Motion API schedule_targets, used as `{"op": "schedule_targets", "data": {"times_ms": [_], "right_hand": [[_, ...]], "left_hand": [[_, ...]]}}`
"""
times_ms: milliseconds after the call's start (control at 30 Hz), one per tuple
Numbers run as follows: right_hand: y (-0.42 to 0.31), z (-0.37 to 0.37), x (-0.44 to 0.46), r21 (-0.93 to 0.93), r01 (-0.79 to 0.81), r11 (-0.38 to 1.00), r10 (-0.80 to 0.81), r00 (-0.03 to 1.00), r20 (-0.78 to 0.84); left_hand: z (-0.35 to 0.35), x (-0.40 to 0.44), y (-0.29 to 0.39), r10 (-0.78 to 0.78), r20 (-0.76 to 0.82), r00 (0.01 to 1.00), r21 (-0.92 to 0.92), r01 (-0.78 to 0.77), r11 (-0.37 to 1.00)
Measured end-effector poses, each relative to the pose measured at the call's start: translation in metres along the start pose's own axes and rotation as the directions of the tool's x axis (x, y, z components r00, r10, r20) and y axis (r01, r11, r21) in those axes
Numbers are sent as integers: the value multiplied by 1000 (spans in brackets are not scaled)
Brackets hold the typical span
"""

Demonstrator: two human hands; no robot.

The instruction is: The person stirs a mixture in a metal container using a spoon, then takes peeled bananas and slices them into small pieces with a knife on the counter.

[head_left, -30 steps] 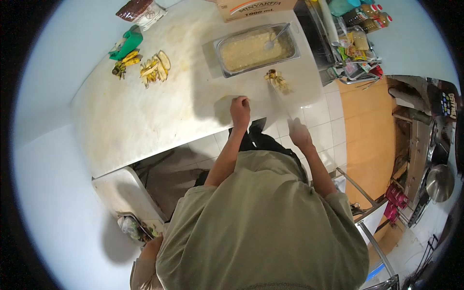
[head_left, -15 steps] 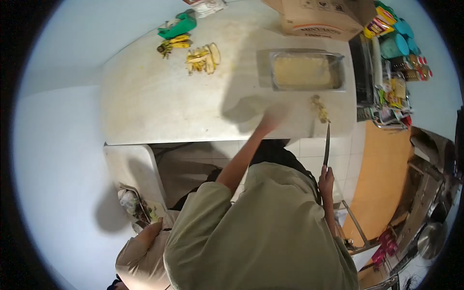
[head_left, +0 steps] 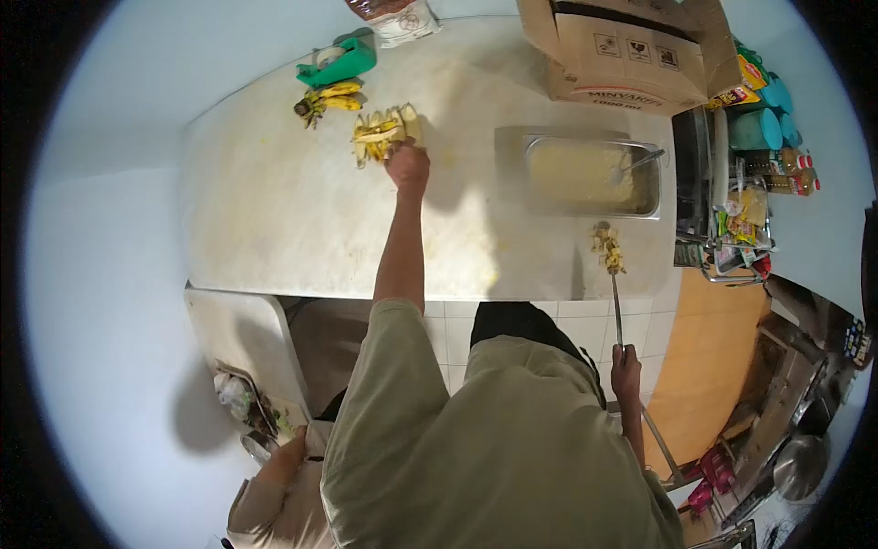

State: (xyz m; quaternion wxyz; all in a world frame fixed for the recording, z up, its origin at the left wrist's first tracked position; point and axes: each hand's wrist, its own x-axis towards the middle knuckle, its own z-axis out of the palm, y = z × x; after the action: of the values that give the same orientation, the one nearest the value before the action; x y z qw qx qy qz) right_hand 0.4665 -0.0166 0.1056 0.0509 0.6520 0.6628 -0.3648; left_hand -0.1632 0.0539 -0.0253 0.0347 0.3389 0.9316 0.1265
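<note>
My left hand point(head_left: 407, 167) reaches to the near side of a pile of peeled-looking bananas point(head_left: 373, 137). Its fingers are curled against one banana there; the fingertips are partly hidden. At the right, below the table's front edge, my right hand point(head_left: 626, 373) is closed round the handle of a long knife point(head_left: 616, 306). The blade points forward, its tip beside a small heap of yellow-brown banana scraps point(head_left: 607, 247). Behind those scraps stands a metal tray point(head_left: 594, 215) filled with a pale yellow mixture, with a utensil handle leaning at its right end.
Unpeeled bananas point(head_left: 340, 96) lie beside a green tape dispenser point(head_left: 338, 64) at the back left. An open cardboard box point(head_left: 622, 87) stands at the back right, near bottles point(head_left: 777, 174) and packets. Another person's arm point(head_left: 283, 457) is at lower left, by a side table point(head_left: 238, 320).
My left hand has swung left and away from me, from the table's middle to the banana pile. The knife in my right hand has shifted slightly back. The view has tilted a little.
</note>
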Motion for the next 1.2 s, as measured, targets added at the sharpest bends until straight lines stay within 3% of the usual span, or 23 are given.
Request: {"op": "schedule_targets", "data": {"times_ms": [33, 100, 233, 267, 300, 367, 433, 467, 567, 667, 767, 833, 867, 900, 933, 967, 1000, 1100, 1200], "right_hand": [[1, -6, -2, -15, -27, 1000, 27, 1000, -12], [7, -11, -1, -54, -24, 998, 25, 999, 27], [8, -9, -6, -130, -36, 991, 47, 996, 80], [1, -8, -6, -96, -28, 995, 36, 996, 84], [-10, -9, -7, -62, -19, 998, 24, 996, 90], [-26, -12, -5, -27, -28, 999, 30, 996, 81], [-22, -4, -2, 18, -59, 998, 57, 994, 93], [-21, -1, -1, 67, -30, 997, 25, 997, 68], [-29, -4, 7, 72, 67, 995, -70, 997, 37], [-32, -8, 16, 93, 117, 989, -121, 992, 43], [-30, -7, 27, 134, 129, 983, -132, 991, 19], [-35, -8, 28, 144, 128, 981, -129, 992, -1], [-35, -9, 29, 145, 107, 984, -112, 994, 22], [-33, -6, 31, 155, 110, 982, -115, 993, 21], [-30, -1, 32, 166, 113, 980, -118, 993, 22], [-27, 4, 33, 179, 115, 977, -120, 993, 21], [-26, 10, 34, 186, 129, 974, -134, 991, 13], [-20, 24, 28, 188, 152, 970, -156, 988, 7], [-23, 35, 24, 194, 142, 971, -160, 984, 82]], "left_hand": [[-2, 2, 8, 16, -40, 999, 90, -13, 996], [10, 12, 7, -11, 50, 999, 224, 0, 975], [-4, 13, 15, 128, 114, 985, 351, -160, 922], [2, 18, 10, 130, 102, 986, 368, -159, 916], [3, 20, 5, 218, -22, 976, 369, -194, 909], [-30, 35, 23, 23, 29, 999, 78, -25, 997], [-48, 47, 20, 221, -322, 921, -171, -286, 943], [-81, 45, 35, 264, -376, 888, -280, -380, 881], [-168, 11, 90, 210, -326, 922, -579, -370, 727], [-210, -48, 115, 428, -427, 797, -285, -568, 772], [-186, -116, 106, 648, -309, 696, -267, -717, 643], [-131, -176, 97, 508, -52, 860, -700, -394, 596], [-109, -199, 95, 693, -43, 720, -433, -638, 636], [-76, -225, 92, 697, 18, 717, -430, -624, 653], [-49, -254, 101, 362, 350, 864, -563, -116, 818], [-41, -274, 100, 542, 328, 773, -461, -370, 807], [-33, -295, 100, 700, 293, 651, -355, -605, 712], [-24, -324, 118, 625, 271, 732, -393, -508, 766], [-13, -319, 131, 584, 185, 791, -337, -507, 794]]}}
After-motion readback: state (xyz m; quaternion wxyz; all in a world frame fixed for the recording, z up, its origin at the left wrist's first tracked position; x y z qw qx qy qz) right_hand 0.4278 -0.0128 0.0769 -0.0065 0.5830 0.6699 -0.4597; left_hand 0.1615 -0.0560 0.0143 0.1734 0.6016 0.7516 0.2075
